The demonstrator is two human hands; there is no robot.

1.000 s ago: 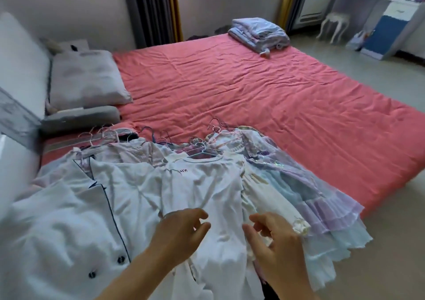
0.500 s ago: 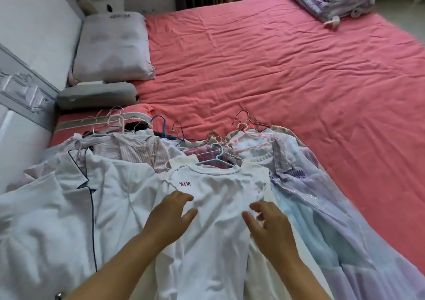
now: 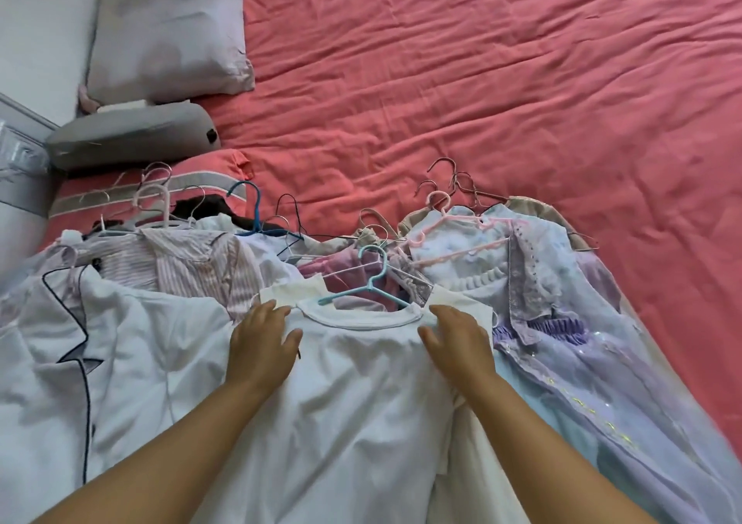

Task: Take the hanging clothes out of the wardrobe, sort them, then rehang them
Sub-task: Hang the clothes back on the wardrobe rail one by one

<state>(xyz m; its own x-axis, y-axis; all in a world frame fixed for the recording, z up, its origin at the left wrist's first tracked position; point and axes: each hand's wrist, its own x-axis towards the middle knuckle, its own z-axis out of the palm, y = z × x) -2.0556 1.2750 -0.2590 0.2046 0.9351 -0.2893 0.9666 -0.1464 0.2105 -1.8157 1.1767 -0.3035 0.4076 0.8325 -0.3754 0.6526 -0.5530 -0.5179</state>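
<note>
Your left hand [image 3: 263,341] and right hand [image 3: 455,339] lie flat, fingers extended, pressing the shoulders of the white T-shirt [image 3: 341,403] on either side of its neckline; neither hand grips anything. The T-shirt rests on top of the clothes pile on the red bedsheet [image 3: 482,82], with its light-blue hanger [image 3: 367,282] still threaded through the collar. Expect thin, limp, light fabric that slides on the layers beneath. Take hold at the hanger hook or pinch both shoulder seams, and lift clear of the pink hanger [image 3: 449,228] on the lilac dress [image 3: 582,322] beside it
</note>
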